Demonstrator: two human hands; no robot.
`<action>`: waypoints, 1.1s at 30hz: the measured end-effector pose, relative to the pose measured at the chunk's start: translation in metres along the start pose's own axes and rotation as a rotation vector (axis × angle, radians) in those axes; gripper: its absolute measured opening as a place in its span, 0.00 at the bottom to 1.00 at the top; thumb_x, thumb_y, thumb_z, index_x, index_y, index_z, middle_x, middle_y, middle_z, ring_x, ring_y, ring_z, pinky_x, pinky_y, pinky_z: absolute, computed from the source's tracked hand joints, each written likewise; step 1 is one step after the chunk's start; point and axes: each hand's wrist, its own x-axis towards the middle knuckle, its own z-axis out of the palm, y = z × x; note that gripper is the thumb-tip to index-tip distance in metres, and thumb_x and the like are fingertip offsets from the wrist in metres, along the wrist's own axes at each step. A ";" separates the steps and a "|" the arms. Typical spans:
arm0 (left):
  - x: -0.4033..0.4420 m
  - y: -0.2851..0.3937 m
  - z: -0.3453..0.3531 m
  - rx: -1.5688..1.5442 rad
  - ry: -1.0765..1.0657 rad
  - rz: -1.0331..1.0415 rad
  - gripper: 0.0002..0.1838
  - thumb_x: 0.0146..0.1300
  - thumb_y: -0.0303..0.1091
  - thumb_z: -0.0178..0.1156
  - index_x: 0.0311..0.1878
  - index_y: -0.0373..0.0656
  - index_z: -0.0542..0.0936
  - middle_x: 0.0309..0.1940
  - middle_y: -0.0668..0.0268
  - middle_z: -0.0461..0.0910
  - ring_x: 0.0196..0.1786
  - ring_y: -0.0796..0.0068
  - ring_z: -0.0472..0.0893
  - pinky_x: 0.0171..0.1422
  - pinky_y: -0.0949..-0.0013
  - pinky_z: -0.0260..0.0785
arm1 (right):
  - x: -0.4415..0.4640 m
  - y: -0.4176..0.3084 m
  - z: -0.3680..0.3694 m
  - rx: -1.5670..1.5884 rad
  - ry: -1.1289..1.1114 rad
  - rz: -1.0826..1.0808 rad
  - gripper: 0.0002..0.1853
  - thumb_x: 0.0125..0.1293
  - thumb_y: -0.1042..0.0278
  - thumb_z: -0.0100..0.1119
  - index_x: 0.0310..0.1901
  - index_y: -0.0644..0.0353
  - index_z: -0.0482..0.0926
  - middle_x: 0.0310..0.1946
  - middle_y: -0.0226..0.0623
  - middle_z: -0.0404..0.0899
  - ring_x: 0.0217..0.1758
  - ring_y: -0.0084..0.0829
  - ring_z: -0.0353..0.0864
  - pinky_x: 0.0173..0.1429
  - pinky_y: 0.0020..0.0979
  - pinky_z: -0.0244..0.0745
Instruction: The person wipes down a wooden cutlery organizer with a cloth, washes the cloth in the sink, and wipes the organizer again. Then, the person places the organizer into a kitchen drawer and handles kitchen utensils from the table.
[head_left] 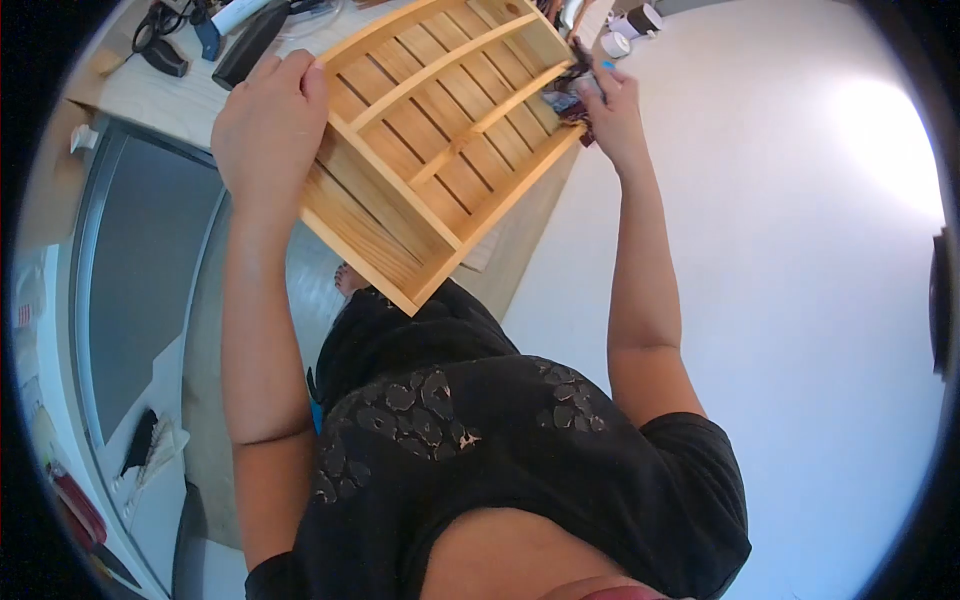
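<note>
A light wooden rack [445,85] with slats and dividing bars is tilted in front of me, above the floor. My left hand [270,130] is closed around its left side, the thumb over the edge. At the rack's right side is my right hand [612,115], fingers bent around a bunched dark, multicoloured cloth [570,110]. The cloth touches the rack's edge near the end of a bar. Part of it is hidden by the fingers and the wood.
Behind the rack runs a light counter [115,95] with black scissors [160,40], a dark long case [250,45] and other tools. White containers [630,28] stand at the far right. A white wall [780,250] is to my right, a grey-panelled door [140,250] to my left.
</note>
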 end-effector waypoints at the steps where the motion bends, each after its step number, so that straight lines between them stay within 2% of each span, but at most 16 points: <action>1: 0.000 0.000 0.001 -0.013 0.017 0.018 0.14 0.64 0.45 0.46 0.39 0.51 0.79 0.35 0.68 0.78 0.37 0.62 0.78 0.40 0.61 0.71 | 0.000 0.001 0.007 0.428 -0.128 0.344 0.17 0.65 0.58 0.52 0.51 0.57 0.77 0.30 0.35 0.77 0.33 0.22 0.78 0.34 0.24 0.72; 4: -0.002 0.002 -0.001 -0.005 0.011 0.000 0.14 0.64 0.44 0.46 0.38 0.51 0.80 0.34 0.69 0.78 0.36 0.63 0.78 0.40 0.61 0.71 | 0.004 -0.004 -0.003 0.244 -0.207 0.397 0.17 0.67 0.56 0.48 0.50 0.56 0.76 0.26 0.36 0.75 0.34 0.25 0.78 0.36 0.27 0.73; 5: -0.001 0.003 -0.002 -0.003 0.007 -0.005 0.14 0.64 0.44 0.46 0.38 0.51 0.80 0.34 0.69 0.78 0.36 0.63 0.78 0.40 0.61 0.71 | 0.012 -0.013 -0.008 0.250 -0.248 0.750 0.17 0.68 0.55 0.45 0.46 0.58 0.77 0.26 0.40 0.78 0.35 0.33 0.80 0.38 0.33 0.73; 6: 0.000 0.004 -0.004 -0.012 -0.008 -0.033 0.14 0.64 0.44 0.47 0.38 0.51 0.80 0.34 0.69 0.78 0.36 0.63 0.78 0.40 0.61 0.71 | 0.016 0.001 -0.005 0.247 -0.253 0.746 0.17 0.68 0.55 0.45 0.46 0.58 0.77 0.26 0.40 0.78 0.35 0.33 0.80 0.38 0.33 0.73; 8: 0.001 0.003 -0.006 -0.022 -0.017 -0.066 0.13 0.64 0.44 0.47 0.38 0.51 0.80 0.33 0.69 0.78 0.36 0.63 0.78 0.40 0.62 0.71 | 0.025 0.047 -0.005 -0.051 -0.219 0.340 0.16 0.69 0.56 0.46 0.42 0.60 0.77 0.25 0.32 0.77 0.26 0.25 0.76 0.31 0.32 0.71; 9: 0.001 0.001 -0.004 -0.010 0.004 -0.037 0.13 0.63 0.44 0.47 0.38 0.51 0.80 0.33 0.69 0.78 0.36 0.63 0.78 0.40 0.62 0.72 | 0.031 0.056 -0.010 -0.451 -0.006 -0.041 0.15 0.67 0.54 0.49 0.39 0.58 0.77 0.24 0.33 0.78 0.21 0.23 0.75 0.26 0.31 0.70; 13: 0.002 0.002 -0.002 0.016 -0.003 -0.018 0.13 0.64 0.44 0.48 0.37 0.51 0.80 0.33 0.69 0.77 0.37 0.64 0.78 0.39 0.62 0.72 | 0.060 -0.045 -0.056 -0.183 0.081 0.125 0.08 0.58 0.65 0.59 0.38 0.57 0.79 0.33 0.43 0.80 0.36 0.41 0.80 0.42 0.37 0.74; 16: 0.000 0.002 -0.001 0.022 0.030 -0.007 0.12 0.63 0.43 0.48 0.36 0.51 0.79 0.32 0.69 0.77 0.36 0.64 0.78 0.38 0.62 0.72 | 0.078 -0.083 -0.059 0.010 -0.248 -0.130 0.10 0.55 0.64 0.63 0.38 0.56 0.80 0.31 0.40 0.80 0.34 0.35 0.80 0.40 0.32 0.74; 18: 0.000 0.002 -0.001 0.004 0.034 -0.011 0.12 0.63 0.43 0.48 0.35 0.50 0.79 0.31 0.69 0.77 0.36 0.65 0.78 0.37 0.62 0.72 | 0.093 -0.099 -0.055 -0.105 -0.920 -0.049 0.11 0.54 0.63 0.64 0.39 0.55 0.80 0.31 0.38 0.80 0.33 0.30 0.80 0.37 0.28 0.74; 20: 0.000 0.000 -0.001 -0.012 0.039 -0.018 0.12 0.63 0.43 0.48 0.35 0.50 0.79 0.31 0.69 0.77 0.35 0.65 0.78 0.37 0.63 0.72 | 0.105 -0.076 -0.027 -0.125 -0.920 -0.161 0.12 0.54 0.61 0.65 0.39 0.53 0.81 0.34 0.37 0.79 0.37 0.31 0.80 0.38 0.30 0.73; 22: 0.001 -0.001 0.000 -0.040 0.046 -0.015 0.12 0.63 0.43 0.48 0.34 0.50 0.79 0.30 0.69 0.77 0.35 0.65 0.78 0.36 0.63 0.72 | 0.108 -0.077 -0.012 -0.367 -0.375 -0.731 0.09 0.55 0.66 0.63 0.38 0.56 0.80 0.34 0.30 0.79 0.36 0.28 0.78 0.43 0.29 0.73; 23: 0.000 0.000 0.000 -0.042 0.046 -0.022 0.12 0.63 0.43 0.48 0.34 0.50 0.79 0.30 0.69 0.77 0.35 0.65 0.78 0.36 0.63 0.72 | 0.106 -0.077 -0.014 -0.294 -0.449 -0.616 0.12 0.55 0.58 0.62 0.40 0.51 0.81 0.38 0.33 0.79 0.44 0.37 0.77 0.45 0.38 0.72; 24: 0.000 0.001 0.000 -0.052 0.049 -0.023 0.12 0.63 0.43 0.49 0.34 0.50 0.79 0.30 0.69 0.77 0.35 0.65 0.78 0.36 0.63 0.72 | 0.101 -0.076 -0.015 -0.294 -0.455 -0.625 0.12 0.55 0.58 0.62 0.40 0.51 0.81 0.38 0.33 0.79 0.44 0.37 0.77 0.45 0.38 0.72; 26: 0.000 -0.002 -0.001 -0.062 0.052 -0.035 0.12 0.62 0.43 0.49 0.34 0.50 0.79 0.29 0.69 0.77 0.35 0.64 0.78 0.36 0.62 0.72 | 0.087 -0.066 -0.016 -0.251 -0.775 -0.430 0.11 0.56 0.63 0.62 0.41 0.55 0.80 0.37 0.33 0.78 0.39 0.36 0.76 0.48 0.34 0.72; 28: 0.000 -0.003 -0.003 -0.068 -0.027 -0.054 0.13 0.64 0.46 0.48 0.41 0.53 0.78 0.35 0.68 0.78 0.40 0.61 0.78 0.42 0.59 0.72 | 0.078 -0.065 -0.014 -0.296 -0.677 -0.522 0.11 0.57 0.64 0.61 0.41 0.55 0.80 0.38 0.35 0.78 0.40 0.36 0.77 0.46 0.34 0.73; 33: -0.001 0.007 -0.010 -0.051 -0.038 -0.063 0.12 0.64 0.46 0.49 0.40 0.53 0.79 0.36 0.68 0.78 0.40 0.60 0.78 0.42 0.59 0.72 | 0.087 -0.075 0.006 -0.548 -0.737 -0.434 0.14 0.53 0.66 0.64 0.41 0.57 0.81 0.37 0.39 0.81 0.42 0.38 0.80 0.46 0.35 0.74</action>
